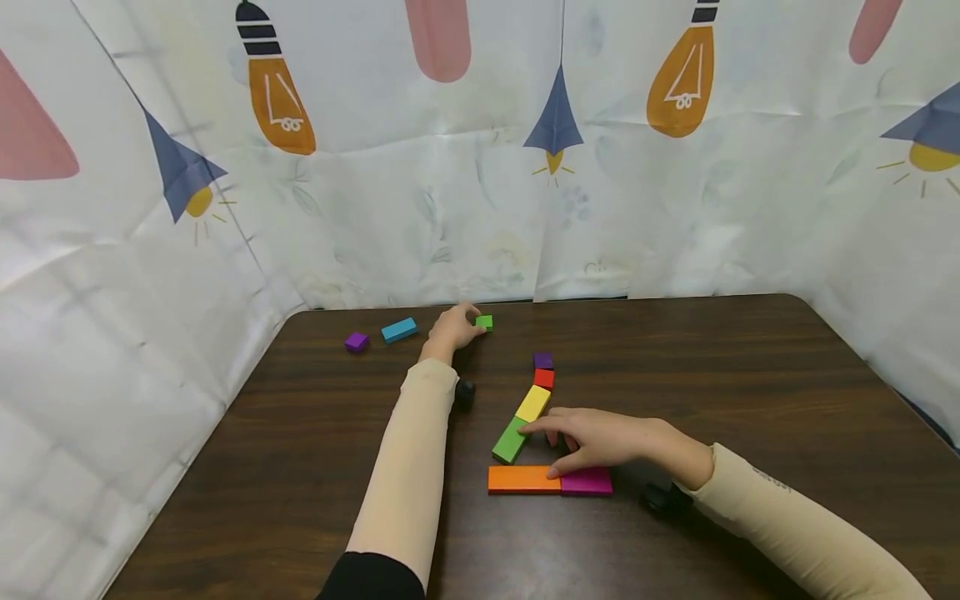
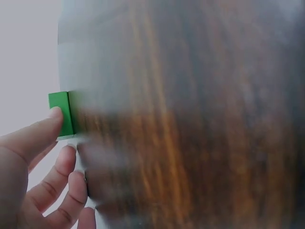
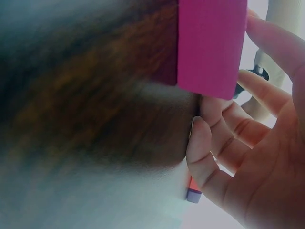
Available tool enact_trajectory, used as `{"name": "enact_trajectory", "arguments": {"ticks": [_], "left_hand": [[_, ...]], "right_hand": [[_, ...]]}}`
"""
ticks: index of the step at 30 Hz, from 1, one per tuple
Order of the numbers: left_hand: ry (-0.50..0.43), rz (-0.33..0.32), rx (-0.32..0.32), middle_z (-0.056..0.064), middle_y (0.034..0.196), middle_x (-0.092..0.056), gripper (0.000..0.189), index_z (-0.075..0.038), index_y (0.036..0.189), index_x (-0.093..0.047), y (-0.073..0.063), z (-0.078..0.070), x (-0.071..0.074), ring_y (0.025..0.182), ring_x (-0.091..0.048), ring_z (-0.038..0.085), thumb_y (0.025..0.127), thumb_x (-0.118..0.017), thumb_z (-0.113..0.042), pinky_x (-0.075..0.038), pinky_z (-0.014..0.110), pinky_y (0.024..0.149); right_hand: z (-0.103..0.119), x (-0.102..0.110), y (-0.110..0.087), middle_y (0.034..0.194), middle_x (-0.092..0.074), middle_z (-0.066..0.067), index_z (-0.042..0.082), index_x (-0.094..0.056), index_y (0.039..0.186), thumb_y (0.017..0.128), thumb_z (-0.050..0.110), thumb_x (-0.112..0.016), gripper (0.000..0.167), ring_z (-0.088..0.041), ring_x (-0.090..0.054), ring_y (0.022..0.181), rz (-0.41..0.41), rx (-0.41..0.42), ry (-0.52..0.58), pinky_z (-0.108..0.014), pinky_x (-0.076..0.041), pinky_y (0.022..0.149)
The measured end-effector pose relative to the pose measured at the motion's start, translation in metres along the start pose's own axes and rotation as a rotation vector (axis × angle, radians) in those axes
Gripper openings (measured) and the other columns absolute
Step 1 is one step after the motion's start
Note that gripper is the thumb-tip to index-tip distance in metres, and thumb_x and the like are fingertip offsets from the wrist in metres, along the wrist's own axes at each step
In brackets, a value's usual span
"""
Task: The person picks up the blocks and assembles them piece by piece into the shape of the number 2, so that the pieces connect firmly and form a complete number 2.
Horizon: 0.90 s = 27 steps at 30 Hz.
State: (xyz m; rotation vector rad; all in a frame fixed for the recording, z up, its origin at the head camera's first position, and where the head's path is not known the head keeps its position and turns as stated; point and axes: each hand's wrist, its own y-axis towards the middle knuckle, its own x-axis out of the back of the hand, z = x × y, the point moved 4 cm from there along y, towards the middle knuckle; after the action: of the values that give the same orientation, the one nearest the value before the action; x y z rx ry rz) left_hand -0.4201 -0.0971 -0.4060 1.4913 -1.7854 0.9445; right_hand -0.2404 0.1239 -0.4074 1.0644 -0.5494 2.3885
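At the far edge of the table, my left hand (image 1: 452, 330) pinches a small green block (image 1: 484, 322). The left wrist view shows the thumb on one face of that green block (image 2: 61, 114), with the other fingers loosely bent below. My right hand (image 1: 600, 437) spreads over a row of blocks, its index fingertip at a longer green block (image 1: 510, 442) and its thumb at an orange block (image 1: 523, 479). End to end with the orange one lies a magenta block (image 1: 587, 482), large in the right wrist view. A yellow block (image 1: 534, 403) adjoins the longer green one.
Beyond the yellow block, a red block (image 1: 543, 379) and a dark purple block (image 1: 543, 361) continue the line. Left of my left hand lie a blue block (image 1: 399, 330) and a purple block (image 1: 356, 342). A printed curtain (image 1: 480, 217) hangs behind the dark wooden table (image 1: 712, 375).
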Motion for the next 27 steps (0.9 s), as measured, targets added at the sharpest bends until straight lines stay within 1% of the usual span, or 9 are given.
{"name": "enact_trajectory", "arguments": {"ticks": [3,7,11,16,23,27], "left_hand": [[-0.014,-0.003,-0.009,0.016,0.137,-0.058,0.042,-0.012,0.140,-0.057,-0.001,0.000,0.000,0.119,-0.057,0.037,0.102,-0.067,-0.027,-0.044,0.056,0.099],[-0.029,-0.007,-0.022,0.015,0.126,-0.063,0.038,-0.012,0.135,-0.059,-0.003,0.002,0.001,0.111,-0.060,0.035,0.101,-0.068,-0.026,-0.045,0.053,0.097],[-0.029,-0.018,-0.045,0.014,0.124,-0.063,0.037,-0.011,0.134,-0.059,-0.006,0.003,0.004,0.108,-0.061,0.034,0.101,-0.068,-0.027,-0.047,0.051,0.094],[-0.033,-0.020,-0.078,0.014,0.122,-0.062,0.038,-0.009,0.132,-0.061,-0.008,0.000,0.009,0.106,-0.060,0.032,0.101,-0.070,-0.028,-0.049,0.047,0.091],[-0.025,-0.033,-0.154,0.013,0.119,-0.063,0.038,-0.007,0.129,-0.062,-0.011,-0.002,0.012,0.106,-0.060,0.030,0.100,-0.071,-0.028,-0.048,0.045,0.092],[-0.034,-0.039,-0.173,0.012,0.118,-0.063,0.036,-0.007,0.127,-0.063,-0.014,-0.002,0.011,0.105,-0.060,0.030,0.099,-0.072,-0.027,-0.048,0.044,0.093]], "right_hand": [[0.000,0.000,-0.001,0.105,-0.053,0.007,0.016,-0.051,0.152,0.095,0.034,-0.076,0.065,-0.005,-0.048,0.075,-0.002,-0.005,-0.001,-0.024,-0.046,0.071],[0.000,-0.001,-0.001,0.105,-0.052,0.007,0.016,-0.051,0.152,0.095,0.035,-0.076,0.065,-0.005,-0.048,0.074,0.000,-0.002,0.000,-0.024,-0.046,0.070],[0.001,0.000,-0.001,0.105,-0.052,0.007,0.016,-0.051,0.152,0.095,0.035,-0.075,0.064,-0.005,-0.048,0.075,0.000,0.001,-0.006,-0.024,-0.046,0.071],[0.003,0.001,-0.003,0.105,-0.052,0.006,0.015,-0.051,0.151,0.096,0.034,-0.075,0.064,-0.004,-0.048,0.075,-0.006,0.011,-0.007,-0.024,-0.046,0.071],[0.001,0.001,-0.004,0.105,-0.052,0.006,0.016,-0.052,0.151,0.095,0.034,-0.076,0.064,-0.005,-0.049,0.076,-0.006,0.013,-0.006,-0.025,-0.047,0.071],[0.000,0.001,-0.004,0.104,-0.052,0.006,0.017,-0.052,0.151,0.095,0.034,-0.076,0.064,-0.005,-0.049,0.076,-0.004,0.013,-0.008,-0.025,-0.047,0.071]]}}
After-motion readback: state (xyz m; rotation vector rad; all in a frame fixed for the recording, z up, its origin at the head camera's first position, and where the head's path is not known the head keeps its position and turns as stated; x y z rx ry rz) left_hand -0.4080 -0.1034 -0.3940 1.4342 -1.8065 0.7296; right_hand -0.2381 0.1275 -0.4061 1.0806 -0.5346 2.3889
